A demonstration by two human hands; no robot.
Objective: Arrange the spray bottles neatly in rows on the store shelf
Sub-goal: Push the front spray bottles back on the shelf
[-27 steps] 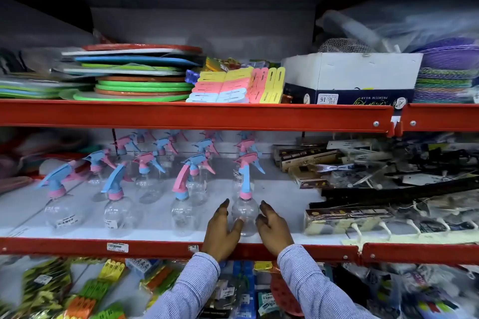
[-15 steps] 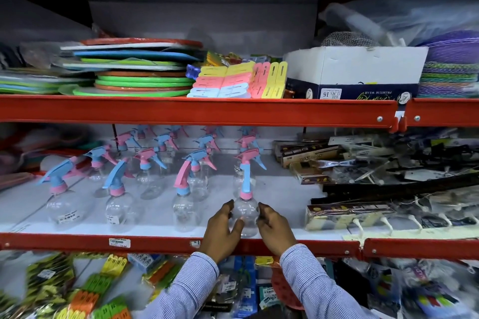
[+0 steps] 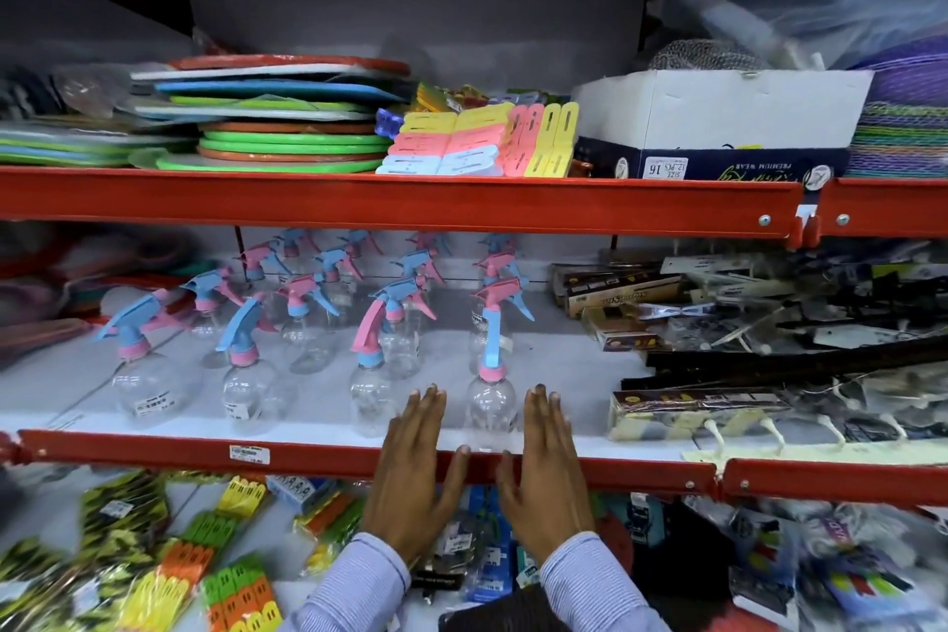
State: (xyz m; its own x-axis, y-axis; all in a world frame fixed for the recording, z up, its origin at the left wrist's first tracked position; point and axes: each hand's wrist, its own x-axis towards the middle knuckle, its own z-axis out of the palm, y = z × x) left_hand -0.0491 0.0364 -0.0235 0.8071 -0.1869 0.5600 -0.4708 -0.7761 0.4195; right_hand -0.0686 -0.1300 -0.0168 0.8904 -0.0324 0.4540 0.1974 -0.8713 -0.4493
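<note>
Several clear spray bottles with pink and blue trigger heads stand in rows on the white middle shelf point(image 3: 564, 364). The front right bottle point(image 3: 491, 405) stands upright near the shelf's red front rail point(image 3: 154, 449). My left hand point(image 3: 418, 467) lies flat just left of this bottle, fingers straight and apart. My right hand point(image 3: 544, 462) lies flat just right of it. Neither hand touches the bottle; both palms rest over the rail. Another front-row bottle point(image 3: 370, 395) stands left of my left hand, and two more front-row bottles point(image 3: 246, 390) point(image 3: 141, 385) stand farther left.
Boxed goods and black packets point(image 3: 718, 349) crowd the shelf right of the bottles. The upper shelf holds stacked coloured plates point(image 3: 287, 139), clip packs point(image 3: 477, 144) and a white box point(image 3: 718, 118). Packaged clips point(image 3: 179, 570) fill the lower shelf.
Both hands have let go of the front right bottle and pulled back toward the rail, fingers now flat and apart. The bottle stays upright in place.
</note>
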